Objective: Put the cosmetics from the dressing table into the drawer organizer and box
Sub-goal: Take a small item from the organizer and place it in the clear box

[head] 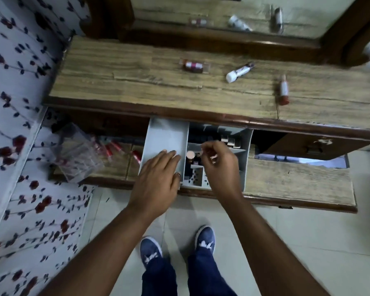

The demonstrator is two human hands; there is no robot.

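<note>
- Grey drawer organizer (165,135) sitting on lower shelf (297,180) under dressing table top (137,82); big bare compartment on left side, small divided cells on right.
- Left hand (156,180) flat, fingers spread & open, palm down on organizer's left compartment wall; gripping nothing.
- Right hand (220,165) over divided cells, fingers curled in, thumb & forefinger pinched together; whether anything sits in the pinch – can't tell, too small/blurred.
- Rose-gold capped item (190,155) upright in a cell just left of right hand, betw. both hands.
- Metallic caps (228,140) in back cells, near right fingertips.
- Still on table top, well apart from the hands: boxed red bottle (194,65) lying flat mid-top; white tube (239,72) lying tilted to its right; red-and-white bottle (284,90) lying further right, near front edge.
- Clear plastic box (77,152) on shelf left of organizer, tilted; red lipsticks (113,149) lying beside it, betw. box & organizer.
- Mirror (233,16) at back, reflecting the three items on top.
- Right of organizer: wooden drawer (316,146) pulled partly out.
- Below: blue shoes (175,246) on tiled floor (308,236); floral sheet (26,124) on left.
</note>
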